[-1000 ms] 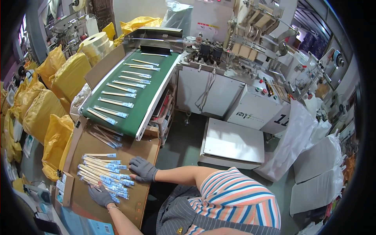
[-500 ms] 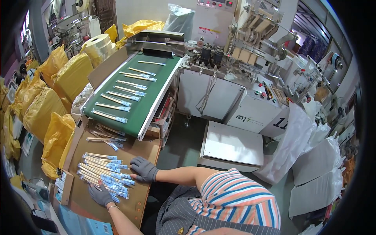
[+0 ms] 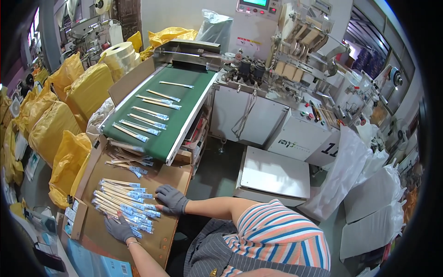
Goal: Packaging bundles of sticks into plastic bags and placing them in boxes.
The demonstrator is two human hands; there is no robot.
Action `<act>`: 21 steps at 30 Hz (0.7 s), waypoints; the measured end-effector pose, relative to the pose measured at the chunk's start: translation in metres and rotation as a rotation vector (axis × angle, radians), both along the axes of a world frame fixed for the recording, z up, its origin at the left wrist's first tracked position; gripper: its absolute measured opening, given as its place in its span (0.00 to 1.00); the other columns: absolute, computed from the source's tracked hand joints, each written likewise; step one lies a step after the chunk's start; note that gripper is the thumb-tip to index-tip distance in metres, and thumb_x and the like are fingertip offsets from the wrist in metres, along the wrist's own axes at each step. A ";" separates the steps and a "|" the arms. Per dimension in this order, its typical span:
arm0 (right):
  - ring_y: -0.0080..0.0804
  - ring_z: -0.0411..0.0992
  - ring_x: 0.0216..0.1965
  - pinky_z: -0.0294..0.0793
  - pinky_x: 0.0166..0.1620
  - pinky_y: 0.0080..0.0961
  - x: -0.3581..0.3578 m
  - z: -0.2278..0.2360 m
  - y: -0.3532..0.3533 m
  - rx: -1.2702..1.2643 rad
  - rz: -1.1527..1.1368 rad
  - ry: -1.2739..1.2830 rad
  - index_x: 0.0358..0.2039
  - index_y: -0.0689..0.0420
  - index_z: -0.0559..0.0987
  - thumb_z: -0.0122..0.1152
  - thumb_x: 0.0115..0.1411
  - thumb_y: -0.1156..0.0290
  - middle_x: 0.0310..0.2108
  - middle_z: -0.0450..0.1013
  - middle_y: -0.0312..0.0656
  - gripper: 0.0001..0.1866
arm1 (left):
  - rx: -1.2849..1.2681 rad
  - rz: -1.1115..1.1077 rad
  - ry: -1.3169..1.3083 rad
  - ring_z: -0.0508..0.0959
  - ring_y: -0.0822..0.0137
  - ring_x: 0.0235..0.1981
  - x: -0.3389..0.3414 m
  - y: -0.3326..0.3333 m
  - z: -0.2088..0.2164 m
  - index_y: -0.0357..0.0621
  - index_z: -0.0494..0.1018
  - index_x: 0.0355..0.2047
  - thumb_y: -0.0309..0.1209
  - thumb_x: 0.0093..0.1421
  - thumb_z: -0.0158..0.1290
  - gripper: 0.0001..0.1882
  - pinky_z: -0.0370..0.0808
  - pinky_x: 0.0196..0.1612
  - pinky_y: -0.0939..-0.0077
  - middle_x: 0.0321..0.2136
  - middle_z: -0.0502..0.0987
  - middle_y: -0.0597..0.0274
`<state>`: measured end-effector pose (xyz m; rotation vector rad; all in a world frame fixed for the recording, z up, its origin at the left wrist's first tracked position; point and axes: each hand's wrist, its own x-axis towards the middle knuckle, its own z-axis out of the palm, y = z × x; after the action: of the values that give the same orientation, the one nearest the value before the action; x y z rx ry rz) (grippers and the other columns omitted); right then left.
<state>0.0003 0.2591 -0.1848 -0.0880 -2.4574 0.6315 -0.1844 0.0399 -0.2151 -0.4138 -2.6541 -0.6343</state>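
Note:
A pile of wrapped chopsticks (image 3: 117,196), pale wooden pairs in clear sleeves with blue-and-white ends, lies on the brown cardboard-covered table (image 3: 157,237). My left hand (image 3: 120,228), in a grey glove, rests at the near side of the pile with its fingers stretched against the packets. At the right side, my right hand (image 3: 171,200), also gloved in grey, touches the blue ends with its fingers apart. Neither hand is lifting a packet. Beyond the pile, more loose wrapped chopsticks (image 3: 131,164) lie crosswise below the belt's end.
A green conveyor belt (image 3: 180,115) slopes down to the table, carrying several spaced packets. Yellow bags (image 3: 55,127) crowd the left side. A packaging machine (image 3: 302,46) stands behind, with a white box (image 3: 277,171) on the floor to the right.
Packets on the belt have moved toward me, and the nearest one has come off its end onto the loose ones. The view has tilted slightly upward. Both hands stay nearly in place.

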 end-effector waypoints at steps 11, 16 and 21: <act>0.52 0.64 0.46 0.64 0.50 0.42 -0.002 -0.005 -0.001 -0.019 0.007 0.031 0.37 0.61 0.71 0.57 0.54 0.57 0.42 0.66 0.52 0.19 | -0.014 0.015 -0.020 0.66 0.47 0.55 0.004 -0.002 0.005 0.32 0.68 0.50 0.53 0.60 0.46 0.33 0.61 0.58 0.60 0.53 0.68 0.42; 0.52 0.66 0.40 0.67 0.45 0.41 -0.011 -0.022 0.009 -0.082 0.104 0.014 0.37 0.59 0.72 0.57 0.54 0.59 0.36 0.68 0.51 0.17 | 0.052 -0.056 0.009 0.66 0.47 0.54 -0.001 -0.002 0.004 0.35 0.68 0.51 0.49 0.56 0.52 0.32 0.61 0.58 0.59 0.52 0.69 0.42; 0.52 0.67 0.46 0.67 0.49 0.42 -0.028 0.063 0.050 -0.030 0.215 0.351 0.48 0.59 0.70 0.62 0.51 0.69 0.46 0.68 0.52 0.23 | 0.080 -0.027 0.062 0.67 0.47 0.53 -0.001 -0.002 -0.012 0.37 0.68 0.51 0.50 0.54 0.55 0.32 0.60 0.58 0.57 0.51 0.69 0.44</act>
<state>-0.0278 0.3093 -0.1219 0.2582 -2.1319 0.7092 -0.1856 0.0380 -0.2276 -0.4391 -2.5592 -0.7220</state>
